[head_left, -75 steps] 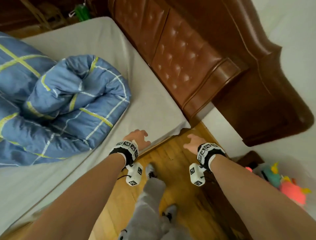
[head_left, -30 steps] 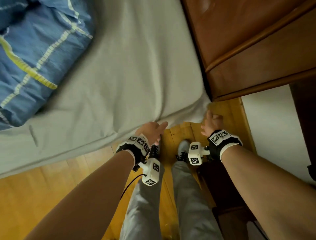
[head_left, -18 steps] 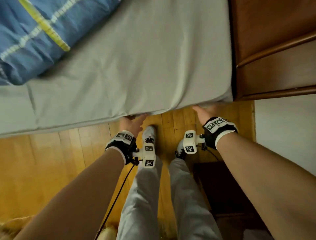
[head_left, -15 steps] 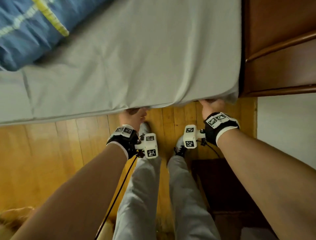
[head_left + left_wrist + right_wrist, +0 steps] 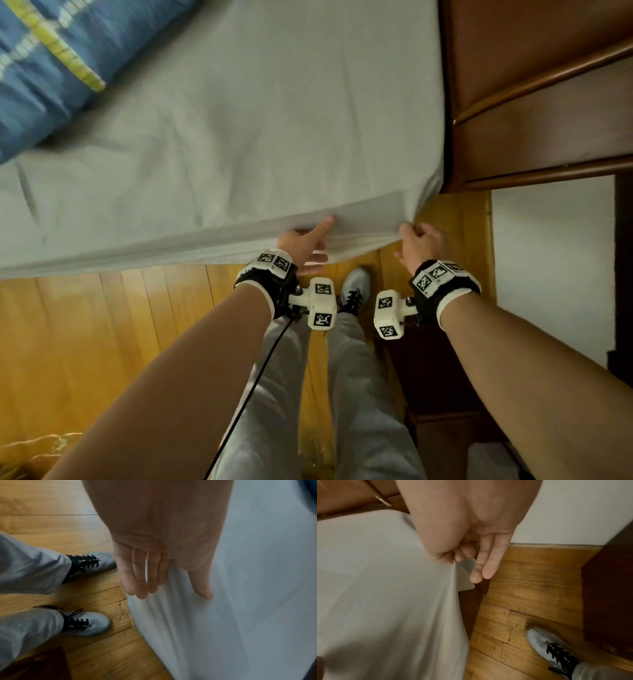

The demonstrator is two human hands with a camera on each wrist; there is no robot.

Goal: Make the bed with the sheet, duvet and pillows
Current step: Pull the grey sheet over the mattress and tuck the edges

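A grey sheet point(image 5: 260, 130) covers the mattress and its edge hangs over the near side. My left hand point(image 5: 305, 240) lies with straight fingers point(image 5: 137, 577) against that hanging edge, with the thumb resting on the cloth. My right hand point(image 5: 416, 238) is at the sheet's corner point(image 5: 460, 566) beside the headboard. Its thumb and forefinger pinch the cloth while the other fingers stay straight. The blue checked duvet point(image 5: 44, 61) is bunched at the far left of the bed. No pillow is in view.
The brown wooden headboard point(image 5: 534, 102) stands right of the mattress, with a white wall point(image 5: 548, 260) beyond it. A dark wooden piece of furniture point(image 5: 607, 595) is at my right. My grey shoes point(image 5: 96, 561) stand on the wooden floor point(image 5: 85, 342) close to the bed.
Both hands have come out from under the mattress edge and are now at the sheet's hanging edge. The right one has taken its corner. My view has shifted slightly.
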